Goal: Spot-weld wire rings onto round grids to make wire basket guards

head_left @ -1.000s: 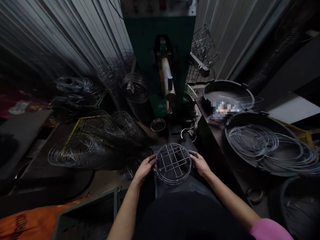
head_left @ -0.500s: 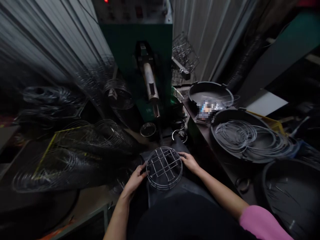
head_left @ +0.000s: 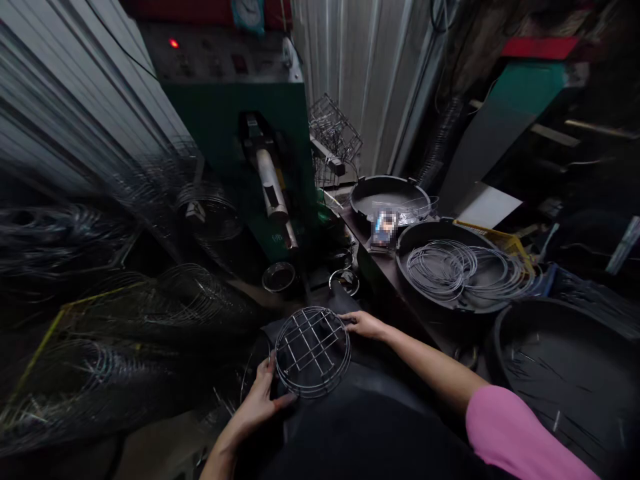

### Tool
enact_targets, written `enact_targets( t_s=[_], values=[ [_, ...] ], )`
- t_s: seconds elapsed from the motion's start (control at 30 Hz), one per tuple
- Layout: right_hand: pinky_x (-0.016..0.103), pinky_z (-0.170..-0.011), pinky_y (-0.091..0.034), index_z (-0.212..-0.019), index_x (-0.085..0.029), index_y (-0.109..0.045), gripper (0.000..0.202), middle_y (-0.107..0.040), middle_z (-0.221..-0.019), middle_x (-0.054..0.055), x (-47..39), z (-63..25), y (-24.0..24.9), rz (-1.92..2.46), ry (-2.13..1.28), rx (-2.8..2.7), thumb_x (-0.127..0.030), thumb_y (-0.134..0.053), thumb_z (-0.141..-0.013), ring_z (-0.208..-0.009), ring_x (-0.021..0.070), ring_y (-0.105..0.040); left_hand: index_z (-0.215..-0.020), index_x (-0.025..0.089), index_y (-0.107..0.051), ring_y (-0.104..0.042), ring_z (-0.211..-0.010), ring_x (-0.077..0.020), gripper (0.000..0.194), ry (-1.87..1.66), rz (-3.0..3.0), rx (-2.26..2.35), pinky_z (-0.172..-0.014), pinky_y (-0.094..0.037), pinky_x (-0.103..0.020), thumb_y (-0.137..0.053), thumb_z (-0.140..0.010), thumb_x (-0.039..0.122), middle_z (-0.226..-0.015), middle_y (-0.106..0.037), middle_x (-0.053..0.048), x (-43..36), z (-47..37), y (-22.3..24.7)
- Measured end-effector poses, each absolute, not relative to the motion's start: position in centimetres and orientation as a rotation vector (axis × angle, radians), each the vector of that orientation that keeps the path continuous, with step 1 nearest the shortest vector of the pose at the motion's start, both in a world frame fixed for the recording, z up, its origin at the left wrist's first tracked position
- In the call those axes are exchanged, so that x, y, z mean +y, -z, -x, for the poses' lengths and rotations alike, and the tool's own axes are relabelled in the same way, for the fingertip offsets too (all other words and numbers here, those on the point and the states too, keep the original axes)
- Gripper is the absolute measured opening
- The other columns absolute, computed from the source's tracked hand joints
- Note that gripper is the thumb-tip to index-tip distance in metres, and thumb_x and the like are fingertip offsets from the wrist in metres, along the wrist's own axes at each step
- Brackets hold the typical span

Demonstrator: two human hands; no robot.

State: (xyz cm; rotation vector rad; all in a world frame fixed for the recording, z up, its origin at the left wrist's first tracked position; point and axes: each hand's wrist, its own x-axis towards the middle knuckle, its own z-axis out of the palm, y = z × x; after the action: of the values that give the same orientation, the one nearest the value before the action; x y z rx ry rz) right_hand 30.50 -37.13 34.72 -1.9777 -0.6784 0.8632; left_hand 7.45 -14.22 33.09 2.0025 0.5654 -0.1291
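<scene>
Head view: wire rack [head_left: 313, 350] sits between left hand [head_left: 260, 396] and right hand [head_left: 367, 325].

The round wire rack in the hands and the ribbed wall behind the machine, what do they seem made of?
Round wire rack: bare metal, probably steel, with a dull silvery finish; its thin bars glint. Ribbed wall: likely corrugated sheet metal, matt grey, judging by its straight parallel ridges; dim light leaves plastic possible.

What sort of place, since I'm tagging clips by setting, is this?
Likely a metal wire-goods workshop: there's a green machine with a metal arm, loose coils of wire, and a round wire rack being handled.
</scene>
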Motion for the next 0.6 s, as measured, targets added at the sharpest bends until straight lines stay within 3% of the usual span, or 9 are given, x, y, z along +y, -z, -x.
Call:
enact_targets(
  t_s=[0.13,0.37,0.6],
  values=[
    [0.036,-0.099,-0.039,-0.115,-0.02,-0.064,0.044,-0.067,-0.111,0.003,-37.2,-30.3,-34.4,2.004,-0.854,-0.684,-0.019,-0.065,-0.071,-0.109,0.0249,-0.057,-0.135,0.013,-0.03,-0.028,-0.131,-0.0364,0.104,0.027,-2.205,0.659,-0.108,-0.027,-0.047,-0.074,-0.048,0.047,-0.14,-0.024,-0.018,-16.7,-7.9,-32.6],
    [0.036,-0.098,-0.041,-0.115,-0.022,-0.063,0.043,-0.065,-0.114,0.003,-37.3,-30.1,-33.2,2.017,-0.801,-0.691,-0.016,-0.065,-0.072,-0.109,0.0246,-0.058,-0.138,0.014,-0.024,-0.03,-0.13,-0.036,0.107,0.0,-2.302,0.693,-0.105,-0.033,-0.046,-0.072,-0.049,0.05,-0.139,-0.029,-0.017,-17.9,-8.2,-32.4],
    [0.034,-0.098,-0.042,-0.114,-0.025,-0.063,0.043,-0.063,-0.116,0.002,-37.0,-29.6,-33.0,2.075,-0.681,-0.739,-0.013,-0.066,-0.073,-0.111,0.0227,-0.057,-0.134,0.014,-0.03,-0.036,-0.126,-0.0391,0.102,0.098,-2.378,0.839,-0.098,-0.039,-0.046,-0.071,-0.049,0.053,-0.14,-0.027,-0.019,-19.4,-9.2,-34.0]
  ],
)
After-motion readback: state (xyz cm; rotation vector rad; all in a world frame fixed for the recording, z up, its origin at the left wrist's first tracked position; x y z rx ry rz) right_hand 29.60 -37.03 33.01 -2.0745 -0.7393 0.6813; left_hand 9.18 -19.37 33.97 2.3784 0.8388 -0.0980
